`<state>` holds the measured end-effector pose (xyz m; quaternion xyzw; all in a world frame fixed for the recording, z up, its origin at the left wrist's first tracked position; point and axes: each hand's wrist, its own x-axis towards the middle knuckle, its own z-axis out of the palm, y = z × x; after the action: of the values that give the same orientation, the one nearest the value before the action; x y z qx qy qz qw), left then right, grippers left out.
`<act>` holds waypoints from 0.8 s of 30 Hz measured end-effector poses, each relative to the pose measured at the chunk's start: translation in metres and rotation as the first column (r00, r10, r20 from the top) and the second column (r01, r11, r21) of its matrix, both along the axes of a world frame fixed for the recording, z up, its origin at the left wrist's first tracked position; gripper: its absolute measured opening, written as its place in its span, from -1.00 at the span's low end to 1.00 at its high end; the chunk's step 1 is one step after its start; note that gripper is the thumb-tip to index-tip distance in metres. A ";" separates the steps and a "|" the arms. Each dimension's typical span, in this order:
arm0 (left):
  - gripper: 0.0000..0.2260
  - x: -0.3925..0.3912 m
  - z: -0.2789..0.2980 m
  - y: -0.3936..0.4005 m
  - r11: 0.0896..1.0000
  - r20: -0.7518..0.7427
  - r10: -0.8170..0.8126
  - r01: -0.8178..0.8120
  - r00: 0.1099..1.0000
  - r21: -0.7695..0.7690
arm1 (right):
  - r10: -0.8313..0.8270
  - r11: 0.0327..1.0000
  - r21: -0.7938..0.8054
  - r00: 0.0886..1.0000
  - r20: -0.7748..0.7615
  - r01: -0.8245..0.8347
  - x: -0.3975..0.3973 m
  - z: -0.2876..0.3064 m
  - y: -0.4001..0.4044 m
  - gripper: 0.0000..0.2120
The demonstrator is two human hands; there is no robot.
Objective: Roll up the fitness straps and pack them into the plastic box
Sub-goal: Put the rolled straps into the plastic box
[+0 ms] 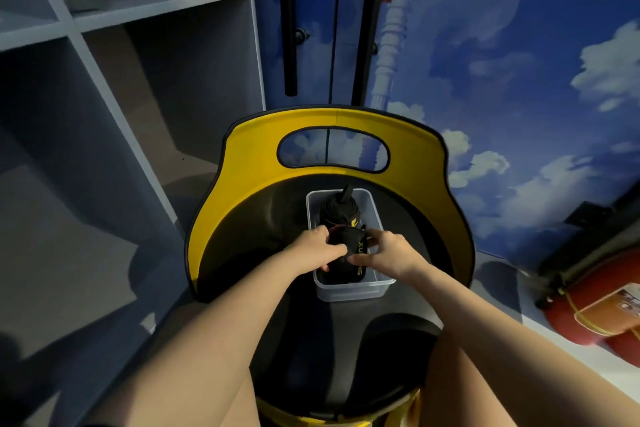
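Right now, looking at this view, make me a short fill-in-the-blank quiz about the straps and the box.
1. Both hands, the left hand and the right hand, grip a rolled ____ strap.
2. The clear plastic box sits on the ____ seat.
3. Another rolled strap lies at the ____ end of the box.

Missing words: black; black; far

I see a clear plastic box (349,289), smooth and slightly frosted at the rim. The straps (341,215) in it look like matt black woven cloth with yellow print. The seat (242,239) under it is matt black; its rim (242,135) a smooth yellow, faintly glossy.
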<state>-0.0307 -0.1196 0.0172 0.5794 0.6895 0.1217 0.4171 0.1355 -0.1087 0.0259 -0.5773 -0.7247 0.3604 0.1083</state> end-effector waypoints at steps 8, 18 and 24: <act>-0.62 -0.001 -0.007 -0.002 0.997 0.092 -0.035 0.041 0.995 -0.064 | 0.019 0.996 -0.081 0.995 -0.100 -0.027 0.014 -0.012 -0.001 -0.39; -0.65 -0.002 -0.014 0.000 0.995 0.076 -0.093 0.090 0.993 0.039 | 0.027 0.999 -0.035 0.994 -0.106 -0.031 0.019 -0.021 -0.002 -0.39; -0.55 0.005 -0.020 0.002 0.995 0.045 -0.091 0.090 0.995 0.032 | 0.075 0.997 0.033 0.997 -0.023 -0.075 0.017 -0.025 0.001 -0.38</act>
<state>-0.0253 -0.1179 -0.0024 0.6133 0.6509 0.1266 0.4293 0.1528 -0.1074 0.0008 -0.5434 -0.7501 0.3595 0.1129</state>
